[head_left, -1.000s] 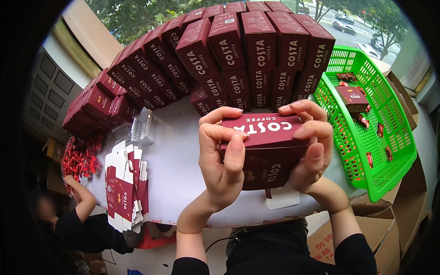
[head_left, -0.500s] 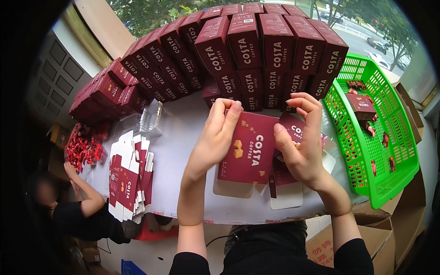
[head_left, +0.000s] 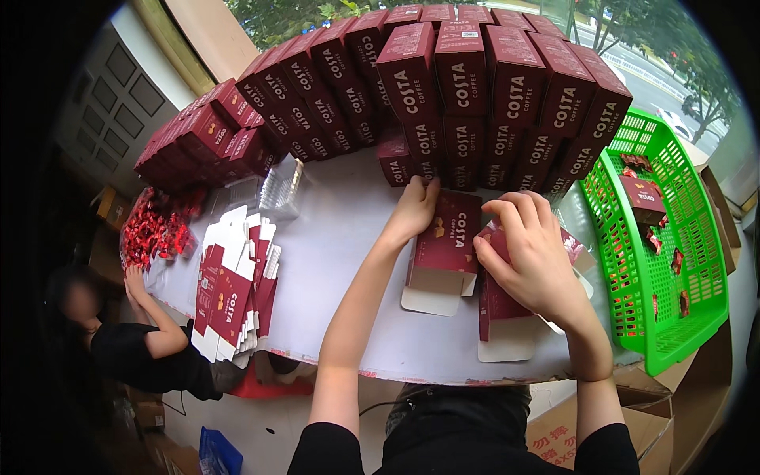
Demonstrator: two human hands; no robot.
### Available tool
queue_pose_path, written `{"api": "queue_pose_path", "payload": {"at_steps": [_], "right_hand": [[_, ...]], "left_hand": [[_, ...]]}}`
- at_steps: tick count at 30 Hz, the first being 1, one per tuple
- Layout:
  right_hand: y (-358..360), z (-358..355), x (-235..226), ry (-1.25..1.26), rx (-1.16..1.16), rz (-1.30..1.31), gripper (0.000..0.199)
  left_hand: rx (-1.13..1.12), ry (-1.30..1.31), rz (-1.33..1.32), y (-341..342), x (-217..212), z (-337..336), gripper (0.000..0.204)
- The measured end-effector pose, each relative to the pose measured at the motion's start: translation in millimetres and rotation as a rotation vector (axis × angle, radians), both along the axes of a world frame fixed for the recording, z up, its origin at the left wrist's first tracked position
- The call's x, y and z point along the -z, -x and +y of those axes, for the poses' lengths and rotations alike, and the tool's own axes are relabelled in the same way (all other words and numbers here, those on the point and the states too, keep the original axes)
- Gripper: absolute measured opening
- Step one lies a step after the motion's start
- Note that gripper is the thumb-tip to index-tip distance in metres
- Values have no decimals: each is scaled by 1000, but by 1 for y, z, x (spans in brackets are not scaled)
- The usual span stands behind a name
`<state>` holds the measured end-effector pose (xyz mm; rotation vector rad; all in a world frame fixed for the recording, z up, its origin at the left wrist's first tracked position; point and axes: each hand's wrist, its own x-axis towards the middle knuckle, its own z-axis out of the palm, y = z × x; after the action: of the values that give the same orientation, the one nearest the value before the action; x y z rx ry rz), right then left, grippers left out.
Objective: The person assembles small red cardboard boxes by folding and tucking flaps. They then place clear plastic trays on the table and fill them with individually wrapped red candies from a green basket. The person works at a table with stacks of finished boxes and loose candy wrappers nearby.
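A maroon carton (head_left: 457, 226) with white open end flaps rests on the table in front of me. My left hand (head_left: 413, 212) grips its far left corner, fingertips bent over the edge. Just to its right lies another maroon carton (head_left: 499, 305), its white flap open toward me. My right hand (head_left: 532, 249) curves over this second carton, thumb and fingers bent around its upper part; the palm hides much of it. More maroon packaging (head_left: 571, 245) shows beyond my right hand, partly covered.
Stacked maroon cartons (head_left: 459, 79) line the back of the table (head_left: 348, 237). Flat unfolded cartons (head_left: 235, 293), a clear plastic tray (head_left: 281, 190) and red wrapped pieces (head_left: 158, 229) lie left. A green basket (head_left: 657, 332) stands right. A co-worker (head_left: 150, 348) sits at far left.
The carton that was raised between both hands is now lower, farther away and on the table. My right hand has moved over the second carton. The whole view has shifted slightly.
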<state>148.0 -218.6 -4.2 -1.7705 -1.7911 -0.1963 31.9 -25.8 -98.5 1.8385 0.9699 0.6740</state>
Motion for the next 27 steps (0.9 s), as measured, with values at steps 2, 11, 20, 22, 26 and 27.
{"api": "queue_pose_path", "payload": {"at_steps": [2,11,20,22,26,27], "right_hand": [[-2,0,3,32,20,-57,39],[-3,-2,1,22,39,-66,38],[-5,-5,-7,-15,8,-49,37],[-6,-7,-7,-26,13,-63,37],[-5,-9,-12,6,9,-19,35],[-6,-9,-12,6,7,-13,35]], "left_hand": [[17,275,-26,-12,-21,-24,45],[-274,-699,482,73,-64,-48,37],[-903,-284,1492,219,-74,-25,71],[-839,-334,1302,247,-62,-17,43],[-898,-614,1442,243,-63,-18,15],[-899,-655,1441,235,-68,-21,13]]}}
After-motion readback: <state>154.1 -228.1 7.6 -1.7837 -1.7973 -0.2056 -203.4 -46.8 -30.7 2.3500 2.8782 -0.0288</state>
